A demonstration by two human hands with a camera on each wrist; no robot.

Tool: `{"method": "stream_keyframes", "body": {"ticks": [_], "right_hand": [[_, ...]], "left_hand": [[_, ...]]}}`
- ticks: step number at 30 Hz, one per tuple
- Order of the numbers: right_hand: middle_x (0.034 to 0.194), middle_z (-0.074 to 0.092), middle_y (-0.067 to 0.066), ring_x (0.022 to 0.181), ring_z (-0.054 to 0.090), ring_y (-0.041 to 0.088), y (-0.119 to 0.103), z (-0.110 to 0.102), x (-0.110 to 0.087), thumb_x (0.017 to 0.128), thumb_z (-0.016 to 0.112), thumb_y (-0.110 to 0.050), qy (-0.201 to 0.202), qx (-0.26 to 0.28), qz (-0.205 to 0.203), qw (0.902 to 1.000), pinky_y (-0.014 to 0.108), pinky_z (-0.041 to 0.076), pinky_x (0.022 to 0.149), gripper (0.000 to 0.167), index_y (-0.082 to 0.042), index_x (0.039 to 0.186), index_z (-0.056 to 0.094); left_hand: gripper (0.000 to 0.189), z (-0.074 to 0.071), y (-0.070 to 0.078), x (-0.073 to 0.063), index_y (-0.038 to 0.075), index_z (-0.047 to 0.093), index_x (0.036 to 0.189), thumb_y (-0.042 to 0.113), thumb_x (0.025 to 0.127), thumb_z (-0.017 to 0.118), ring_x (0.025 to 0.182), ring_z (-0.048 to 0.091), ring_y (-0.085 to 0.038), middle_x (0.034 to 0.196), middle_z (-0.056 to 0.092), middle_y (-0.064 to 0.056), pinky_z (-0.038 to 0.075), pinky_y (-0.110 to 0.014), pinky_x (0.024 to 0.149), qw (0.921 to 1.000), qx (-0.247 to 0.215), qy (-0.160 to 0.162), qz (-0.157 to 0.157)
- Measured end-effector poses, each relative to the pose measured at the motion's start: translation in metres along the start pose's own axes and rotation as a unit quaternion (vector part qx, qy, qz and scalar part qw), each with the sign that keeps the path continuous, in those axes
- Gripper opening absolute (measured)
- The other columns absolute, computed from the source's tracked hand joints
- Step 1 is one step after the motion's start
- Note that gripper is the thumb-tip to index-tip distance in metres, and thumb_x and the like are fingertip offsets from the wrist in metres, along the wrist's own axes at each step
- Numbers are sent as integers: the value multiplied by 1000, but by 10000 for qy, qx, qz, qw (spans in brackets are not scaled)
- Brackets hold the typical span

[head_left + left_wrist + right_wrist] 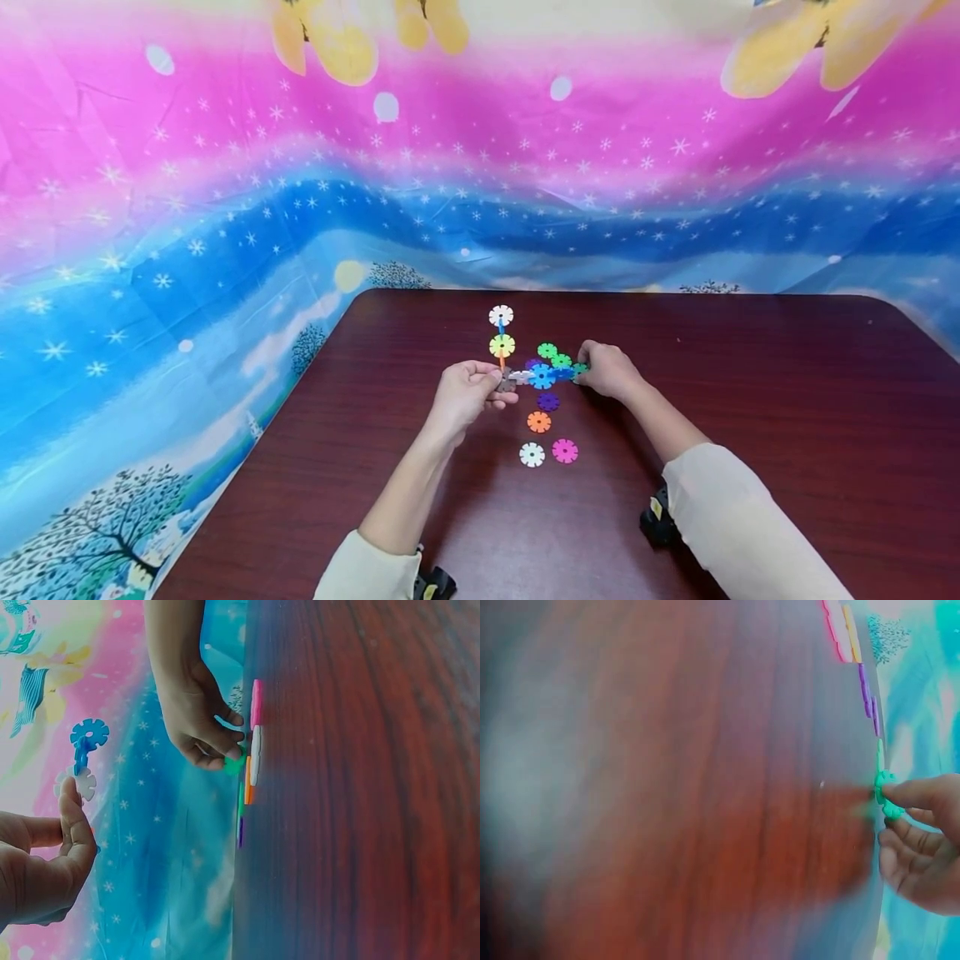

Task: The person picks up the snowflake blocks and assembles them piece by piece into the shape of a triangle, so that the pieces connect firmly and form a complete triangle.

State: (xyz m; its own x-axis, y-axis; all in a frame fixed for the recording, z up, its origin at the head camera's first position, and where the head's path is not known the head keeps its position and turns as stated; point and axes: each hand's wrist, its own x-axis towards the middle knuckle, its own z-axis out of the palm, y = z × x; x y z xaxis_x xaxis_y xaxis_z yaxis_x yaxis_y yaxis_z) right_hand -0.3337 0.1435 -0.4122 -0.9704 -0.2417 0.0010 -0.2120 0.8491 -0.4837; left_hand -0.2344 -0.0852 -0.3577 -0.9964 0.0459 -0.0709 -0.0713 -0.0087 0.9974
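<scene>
In the head view my left hand pinches a grey notched disc, part of a chain of joined snowflake discs. One branch runs away through an orange disc, a yellow disc and a blue one to a white disc. Another stretches right through a white disc to a blue disc and a second blue one seen nearly edge-on. My right hand pinches a green snowflake disc low at the table; in the left wrist view it is apart from the chain.
Loose discs lie flat on the dark red table: two green, two purple, an orange, a white and a pink disc. A printed cloth hangs behind the table.
</scene>
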Motion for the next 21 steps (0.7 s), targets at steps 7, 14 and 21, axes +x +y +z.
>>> {"method": "stream_keyframes", "body": {"ticks": [7, 14, 21], "right_hand": [[73, 53, 7, 64, 51, 20, 4, -7, -15, 83, 56, 6, 315, 688, -243, 9968, 32, 44, 59, 13, -1, 93, 55], [79, 56, 6, 66, 53, 18, 5, -18, -43, 84, 58, 1, 563, 1262, -466, 9893, 31, 46, 59, 13, -2, 97, 59], [80, 59, 9, 68, 60, 21, -3, -24, -79, 85, 61, -2, 758, 2250, -522, 9700, 34, 53, 62, 14, -2, 98, 57]], "left_hand": [[17, -1, 0, -1, -13, 54, 103, 1, 92, 53, 61, 66, -13, 89, 66, -22, 52, -19, 56, 10000, 49, 11, -49], [20, -1, 0, -1, -14, 54, 105, 1, 92, 54, 62, 66, -13, 92, 66, -24, 51, -18, 56, 10000, 9, -80, -52], [18, -2, -1, 1, -13, 55, 103, 1, 92, 54, 63, 67, -15, 89, 66, -21, 52, -19, 57, 9999, 69, -42, -69]]}}
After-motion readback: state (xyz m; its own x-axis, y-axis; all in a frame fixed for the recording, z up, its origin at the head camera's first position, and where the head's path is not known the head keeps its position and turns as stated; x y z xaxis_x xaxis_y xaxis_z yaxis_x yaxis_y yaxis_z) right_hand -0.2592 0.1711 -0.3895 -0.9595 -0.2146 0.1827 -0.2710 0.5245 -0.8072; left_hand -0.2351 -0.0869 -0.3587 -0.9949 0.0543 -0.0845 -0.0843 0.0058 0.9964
